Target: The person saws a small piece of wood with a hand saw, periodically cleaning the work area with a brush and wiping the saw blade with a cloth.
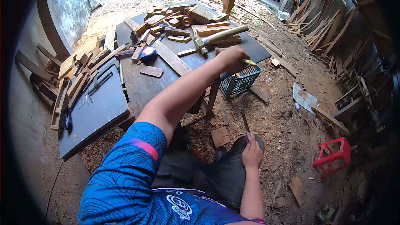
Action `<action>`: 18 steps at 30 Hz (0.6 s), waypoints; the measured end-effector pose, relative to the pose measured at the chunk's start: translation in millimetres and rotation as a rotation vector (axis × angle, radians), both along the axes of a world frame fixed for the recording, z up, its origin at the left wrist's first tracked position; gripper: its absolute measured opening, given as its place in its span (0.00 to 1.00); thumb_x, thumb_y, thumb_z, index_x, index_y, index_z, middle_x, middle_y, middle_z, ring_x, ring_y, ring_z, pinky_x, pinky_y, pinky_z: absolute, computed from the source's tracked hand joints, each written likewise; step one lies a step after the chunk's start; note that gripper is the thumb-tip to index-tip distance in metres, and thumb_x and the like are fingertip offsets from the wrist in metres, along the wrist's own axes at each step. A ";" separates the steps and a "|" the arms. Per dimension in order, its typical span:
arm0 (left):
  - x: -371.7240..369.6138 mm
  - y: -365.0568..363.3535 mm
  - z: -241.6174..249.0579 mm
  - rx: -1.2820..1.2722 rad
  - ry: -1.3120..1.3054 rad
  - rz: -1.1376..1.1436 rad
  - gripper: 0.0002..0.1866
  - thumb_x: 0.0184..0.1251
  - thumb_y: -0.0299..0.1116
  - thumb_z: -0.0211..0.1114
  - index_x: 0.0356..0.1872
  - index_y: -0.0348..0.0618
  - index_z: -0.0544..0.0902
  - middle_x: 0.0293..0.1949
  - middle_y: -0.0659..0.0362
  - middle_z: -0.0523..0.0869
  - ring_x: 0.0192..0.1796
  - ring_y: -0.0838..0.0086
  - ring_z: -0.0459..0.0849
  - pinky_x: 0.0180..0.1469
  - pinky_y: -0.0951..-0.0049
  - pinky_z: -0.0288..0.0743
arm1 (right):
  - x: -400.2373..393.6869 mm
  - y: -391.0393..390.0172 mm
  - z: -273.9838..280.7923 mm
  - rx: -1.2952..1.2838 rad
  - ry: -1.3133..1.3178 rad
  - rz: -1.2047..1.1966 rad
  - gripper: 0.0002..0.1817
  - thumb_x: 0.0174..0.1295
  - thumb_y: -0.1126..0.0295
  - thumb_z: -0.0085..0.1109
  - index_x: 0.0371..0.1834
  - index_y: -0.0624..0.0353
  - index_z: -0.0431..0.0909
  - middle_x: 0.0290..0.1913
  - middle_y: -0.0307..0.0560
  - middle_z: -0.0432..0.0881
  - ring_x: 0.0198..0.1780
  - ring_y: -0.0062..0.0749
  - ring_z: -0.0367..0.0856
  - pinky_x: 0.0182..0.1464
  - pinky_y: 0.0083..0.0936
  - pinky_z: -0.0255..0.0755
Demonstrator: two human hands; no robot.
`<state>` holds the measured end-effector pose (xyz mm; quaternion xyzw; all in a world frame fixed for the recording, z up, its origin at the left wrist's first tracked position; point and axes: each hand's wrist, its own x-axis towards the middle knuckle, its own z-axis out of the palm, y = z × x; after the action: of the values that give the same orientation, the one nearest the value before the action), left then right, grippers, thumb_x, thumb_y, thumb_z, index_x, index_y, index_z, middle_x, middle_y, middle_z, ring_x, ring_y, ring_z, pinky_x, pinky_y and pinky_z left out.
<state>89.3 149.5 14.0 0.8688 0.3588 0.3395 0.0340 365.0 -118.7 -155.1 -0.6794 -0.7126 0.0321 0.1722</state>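
My left hand reaches across to the right edge of the table. Its fingers are closed around a slim tool with a yellow end, mostly hidden by the fist. Close above the knuckles lies a hammer with a wooden handle. Below the fist a dark green plastic basket stands under the table edge. My right hand is low, by my dark-clothed knee, closed on a long thin dark blade that points up and away from me; its exact kind I cannot tell.
The dark table bears a heap of wood blocks, a blue round tape measure and a loose plank. A lower board at left carries a clamp. A red stool stands right. Shavings cover the ground.
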 end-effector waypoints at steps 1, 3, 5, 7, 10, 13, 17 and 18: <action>1.8 -5.9 -0.1 -0.057 0.050 0.015 0.08 0.52 0.32 0.73 0.35 0.46 0.91 0.32 0.50 0.90 0.37 0.52 0.89 0.41 0.54 0.82 | 0.9 -0.7 -2.0 0.044 -0.008 0.017 0.32 0.72 0.66 0.54 0.80 0.38 0.66 0.42 0.50 0.83 0.38 0.57 0.86 0.41 0.54 0.81; 15.1 -27.9 3.0 -0.151 0.051 -0.115 0.10 0.54 0.31 0.72 0.38 0.44 0.91 0.32 0.49 0.90 0.36 0.52 0.89 0.41 0.55 0.82 | 4.1 -1.8 -2.5 0.035 -0.018 0.021 0.32 0.72 0.66 0.54 0.80 0.38 0.66 0.42 0.50 0.83 0.38 0.57 0.86 0.41 0.53 0.81; 38.0 -57.9 11.5 -0.264 -0.120 -0.393 0.07 0.56 0.27 0.70 0.35 0.38 0.88 0.29 0.51 0.89 0.34 0.54 0.88 0.40 0.58 0.80 | 3.0 -0.6 -3.2 0.008 -0.011 0.013 0.31 0.72 0.66 0.53 0.80 0.40 0.66 0.42 0.50 0.84 0.38 0.57 0.87 0.41 0.53 0.81; 46.6 -98.4 35.8 -0.168 -0.076 -0.528 0.08 0.55 0.27 0.71 0.37 0.41 0.88 0.31 0.52 0.88 0.36 0.55 0.89 0.42 0.58 0.80 | 0.6 2.5 -3.2 0.012 0.003 0.008 0.31 0.72 0.66 0.53 0.80 0.40 0.67 0.41 0.50 0.83 0.37 0.57 0.86 0.40 0.54 0.81; 43.1 -102.3 49.7 0.445 0.048 -0.576 0.08 0.60 0.36 0.70 0.27 0.47 0.80 0.22 0.56 0.84 0.28 0.58 0.87 0.34 0.56 0.80 | -4.8 7.5 -2.1 0.009 0.012 0.017 0.30 0.72 0.65 0.53 0.79 0.40 0.68 0.41 0.48 0.83 0.37 0.56 0.86 0.40 0.54 0.80; -1.6 -110.8 66.7 0.155 0.292 0.025 0.13 0.61 0.37 0.71 0.40 0.45 0.78 0.25 0.57 0.83 0.30 0.56 0.87 0.38 0.56 0.82 | -5.1 8.2 -1.0 0.014 0.025 0.022 0.29 0.72 0.65 0.53 0.78 0.40 0.69 0.42 0.49 0.83 0.38 0.55 0.87 0.40 0.53 0.81; -85.2 -105.7 71.1 -0.034 0.400 0.700 0.20 0.72 0.36 0.59 0.60 0.41 0.71 0.25 0.50 0.87 0.29 0.52 0.89 0.32 0.53 0.83 | -10.2 8.9 1.5 0.019 0.071 0.024 0.30 0.70 0.66 0.54 0.77 0.43 0.70 0.45 0.49 0.84 0.40 0.55 0.87 0.43 0.51 0.81; -105.6 -101.3 71.2 -0.072 0.446 0.840 0.22 0.70 0.34 0.57 0.62 0.39 0.71 0.27 0.50 0.89 0.31 0.54 0.91 0.34 0.54 0.85 | -8.0 7.7 -0.3 0.037 0.090 0.030 0.30 0.68 0.66 0.54 0.76 0.44 0.70 0.45 0.49 0.84 0.41 0.55 0.87 0.44 0.51 0.81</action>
<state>-16.3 48.2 85.2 0.6984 0.6892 0.1166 -0.1540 357.0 -111.0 -155.4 -0.6630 -0.7149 0.0520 0.2160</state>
